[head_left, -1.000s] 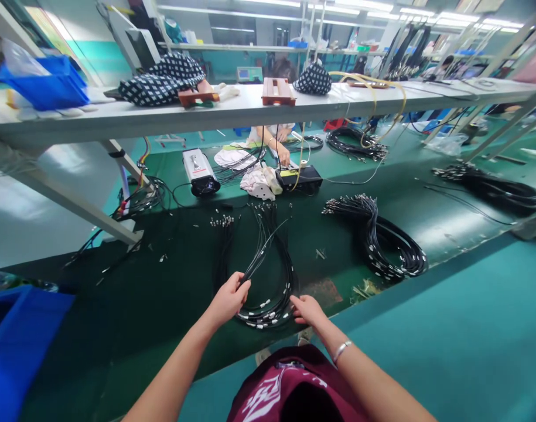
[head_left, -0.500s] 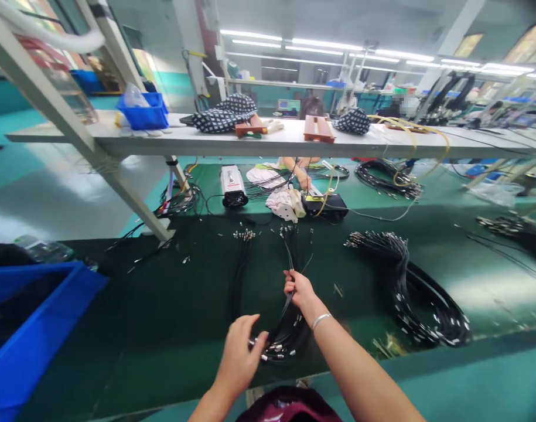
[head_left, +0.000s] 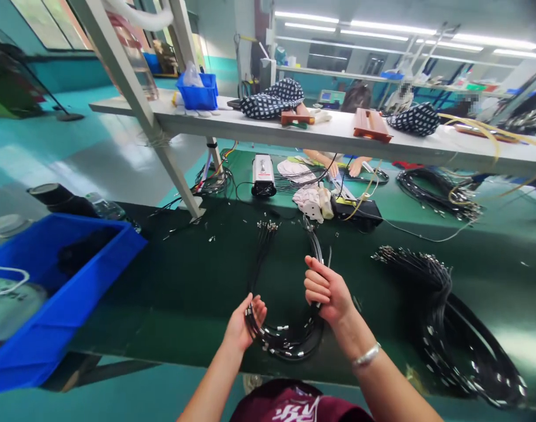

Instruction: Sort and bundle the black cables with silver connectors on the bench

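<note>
A looped bundle of thin black cables [head_left: 289, 340] with small metal connectors lies on the dark green bench mat [head_left: 184, 281] right in front of me. My left hand [head_left: 243, 322] grips the left side of the loop near its bottom. My right hand [head_left: 327, 290] is closed around the right strand of the same bundle, higher up. The cable ends [head_left: 268, 225] with connectors fan out further back on the mat.
A blue bin [head_left: 43, 293] stands at the left edge. A second, bigger cable coil [head_left: 461, 328] lies to the right. Across the bench are a black-and-white device [head_left: 262, 174], cloths, a black box [head_left: 358, 211] and another person's hands [head_left: 342, 167] under a grey shelf [head_left: 320, 138].
My view has swung left. My right hand went from the loop's bottom to gripping its right strand higher up, and my left hand dropped from the upper strand to the loop's lower left.
</note>
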`<state>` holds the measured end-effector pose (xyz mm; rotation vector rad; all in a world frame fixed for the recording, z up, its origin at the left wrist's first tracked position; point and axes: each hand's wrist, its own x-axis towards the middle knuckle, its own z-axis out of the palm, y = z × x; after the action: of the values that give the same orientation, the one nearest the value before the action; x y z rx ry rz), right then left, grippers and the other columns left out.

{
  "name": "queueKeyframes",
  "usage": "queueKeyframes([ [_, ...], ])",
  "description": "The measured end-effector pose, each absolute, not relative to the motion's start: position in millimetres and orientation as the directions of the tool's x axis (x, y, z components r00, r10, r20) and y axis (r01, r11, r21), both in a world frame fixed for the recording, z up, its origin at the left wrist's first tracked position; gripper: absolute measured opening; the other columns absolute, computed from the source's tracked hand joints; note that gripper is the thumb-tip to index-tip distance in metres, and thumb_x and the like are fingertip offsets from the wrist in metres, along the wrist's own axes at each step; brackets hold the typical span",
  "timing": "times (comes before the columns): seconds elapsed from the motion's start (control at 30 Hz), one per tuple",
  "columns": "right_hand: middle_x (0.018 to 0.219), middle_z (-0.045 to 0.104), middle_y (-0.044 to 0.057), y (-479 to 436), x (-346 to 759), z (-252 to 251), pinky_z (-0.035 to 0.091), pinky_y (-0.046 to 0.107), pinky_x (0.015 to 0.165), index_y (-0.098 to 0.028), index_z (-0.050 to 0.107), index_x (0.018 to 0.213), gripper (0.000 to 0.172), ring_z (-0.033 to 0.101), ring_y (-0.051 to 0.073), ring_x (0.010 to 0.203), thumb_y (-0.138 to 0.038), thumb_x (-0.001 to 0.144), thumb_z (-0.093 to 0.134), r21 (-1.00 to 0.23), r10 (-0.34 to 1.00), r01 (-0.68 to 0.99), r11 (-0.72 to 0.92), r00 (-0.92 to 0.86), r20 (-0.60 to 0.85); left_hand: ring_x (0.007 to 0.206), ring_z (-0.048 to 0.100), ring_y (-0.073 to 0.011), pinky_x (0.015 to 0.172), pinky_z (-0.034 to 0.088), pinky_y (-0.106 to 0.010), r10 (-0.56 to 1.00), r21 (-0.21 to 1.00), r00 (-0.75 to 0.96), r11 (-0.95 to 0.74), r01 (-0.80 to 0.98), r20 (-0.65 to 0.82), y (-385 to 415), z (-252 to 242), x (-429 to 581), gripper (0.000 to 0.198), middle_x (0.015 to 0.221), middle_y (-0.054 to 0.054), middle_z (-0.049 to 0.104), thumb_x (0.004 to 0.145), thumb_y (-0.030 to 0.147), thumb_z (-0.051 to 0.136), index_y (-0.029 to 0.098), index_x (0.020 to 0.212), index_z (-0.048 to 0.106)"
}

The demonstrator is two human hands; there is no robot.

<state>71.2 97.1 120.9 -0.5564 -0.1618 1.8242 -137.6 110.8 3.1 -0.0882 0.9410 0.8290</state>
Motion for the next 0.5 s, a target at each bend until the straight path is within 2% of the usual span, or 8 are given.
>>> queueKeyframes([
  [0.13, 0.049, 0.025, -0.009, 75.0, 91.8, 115.2, 0.013, 0.013, 0.031, -0.015, 0.057, 0.097, 0.023, 0.011, 0.002, 0.037, -0.03, 0.08, 0.061, -0.615, 0.947, -0.73, -0.3, -0.15, -0.284, 0.049, 0.058, -0.0073, 0.049, 0.05, -0.018, 0.651, 0.373, 0.269, 0.671, -0.64, -0.71, 165.2, -3.7, -152.6, 0.011, 0.059, -0.002, 0.059, 0.083, 0.02, 0.051, 0.009, 0.083, 0.056],
  [0.2, 0.051, 0.031, -0.008, 64.1, 100.3, 100.9, 0.013, 0.013, 0.032, -0.014, 0.056, 0.1, 0.028, 0.012, 0.002, 0.037, -0.032, 0.079, 0.063, -0.696, 0.941, -0.65, -0.306, -0.095, -0.325, 0.039, 0.049, -0.0048, 0.036, 0.041, -0.014, 0.678, 0.421, 0.299, 0.681, -0.599, -0.672, 187.0, 1.8, -152.1, 0.01, 0.053, 0.001, 0.053, 0.081, 0.019, 0.054, 0.009, 0.081, 0.057],
  [0.27, 0.051, 0.032, -0.007, 54.1, 105.5, 85.2, 0.013, 0.014, 0.031, -0.014, 0.055, 0.102, 0.032, 0.013, 0.002, 0.036, -0.036, 0.08, 0.062, -0.74, 0.926, -0.588, -0.326, -0.041, -0.376, 0.029, 0.034, -0.0024, 0.027, 0.026, -0.013, 0.688, 0.454, 0.361, 0.703, -0.548, -0.629, 199.4, 15.8, -143.5, 0.01, 0.042, 0.007, 0.039, 0.08, 0.018, 0.056, 0.009, 0.081, 0.058],
  [0.33, 0.05, 0.033, -0.008, 44.1, 107.6, 73.1, 0.014, 0.014, 0.03, -0.015, 0.053, 0.106, 0.038, 0.014, 0.003, 0.036, -0.041, 0.08, 0.061, -0.762, 0.913, -0.557, -0.33, 0.015, -0.407, 0.026, 0.021, -0.0015, 0.026, 0.017, -0.013, 0.704, 0.512, 0.429, 0.708, -0.486, -0.566, 199.8, 38.5, -132.2, 0.012, 0.038, 0.01, 0.026, 0.079, 0.021, 0.057, 0.009, 0.081, 0.059],
  [0.43, 0.049, 0.035, -0.008, 26.9, 106.6, 65.6, 0.018, 0.015, 0.029, -0.015, 0.051, 0.108, 0.044, 0.017, 0.003, 0.033, -0.047, 0.08, 0.06, -0.792, 0.916, -0.536, -0.293, 0.082, -0.394, 0.029, 0.017, -0.0014, 0.027, 0.015, -0.013, 0.781, 0.709, 0.464, 0.6, -0.371, -0.418, 182.7, 80.3, -131.0, 0.02, 0.04, 0.01, 0.024, 0.078, 0.032, 0.059, 0.013, 0.084, 0.059],
  [0.5, 0.048, 0.038, -0.007, 14.9, 104.9, 66.7, 0.028, 0.018, 0.032, -0.014, 0.051, 0.107, 0.044, 0.023, 0.004, 0.032, -0.046, 0.079, 0.06, -0.813, 0.933, -0.524, -0.252, 0.09, -0.348, 0.03, 0.019, -0.0018, 0.029, 0.017, -0.013, 0.832, 0.811, 0.407, 0.509, -0.287, -0.377, 169.4, 101.7, -152.2, 0.027, 0.042, 0.01, 0.023, 0.075, 0.038, 0.061, 0.016, 0.09, 0.058],
])
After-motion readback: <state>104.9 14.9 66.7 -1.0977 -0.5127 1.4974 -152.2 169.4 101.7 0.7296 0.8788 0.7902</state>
